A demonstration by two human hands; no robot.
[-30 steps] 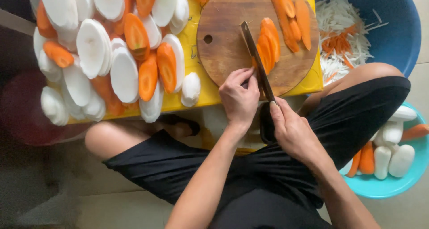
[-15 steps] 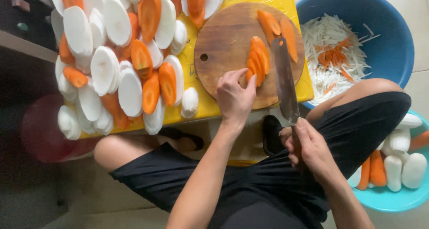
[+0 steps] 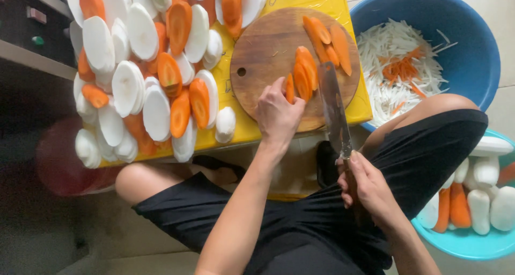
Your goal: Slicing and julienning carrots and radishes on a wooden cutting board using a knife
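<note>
Looking down from the head camera, the only view here, the person sat low with knees apart, and the round wooden cutting board lay on a yellow surface just ahead of them, close enough that both arms reached it without stretching.

The left hand rested at the board's near edge, its fingers curled together and pressed against an upright carrot slice. That slice stood on edge at the fingertips, touching them, probably so the knuckles could steady it and guide the blade. Just beside it, to the right, a small stack of carrot slices leaned together, and more slices lay flat toward the far rim, apart from the hand.

The right hand was closed around the handle of a knife, fingers wrapped tight, held over the lap. The blade pointed away from the body, its tip over the board right beside the stack, tilted rather than biting into anything; whether it touched the wood could not be told.

Left of the board, wide white radish slices and carrot slices were heaped on the yellow surface. A blue basin to the right held fine white and orange shreds, and a turquoise basin by the right knee held peeled whole pieces, each within easy reach.
</note>
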